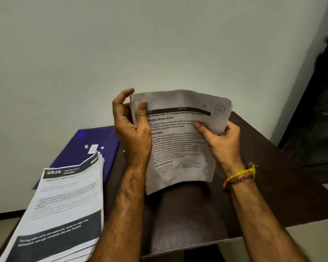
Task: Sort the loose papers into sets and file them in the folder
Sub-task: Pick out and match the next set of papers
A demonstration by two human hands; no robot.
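holding a thin sheaf of creased white printed papers up above the dark brown table, the person works both edges at once. the left hand has its thumb on the front face by the top left corner, fingers curled behind that edge, which fans slightly into more than one leaf. the right hand pinches the right edge, thumb pressed across the text on the front, fingers wrapped behind. the sheaf bows and hangs free at its lower end, touching nothing.

the step in hand looks like checking or separating these pages into a set. to do it well, the right hand should keep a firm pinch as an anchor while the left thumb peels one leaf at a time; soft, crumpled paper tends to cling and tear at the corner. reading the header (a black band with a number) would confirm the set.

at the left lies the tall stack of white printed sheets with black header bands, its far end overlapping the flat purple plastic folder, which appears closed and not yet filled.
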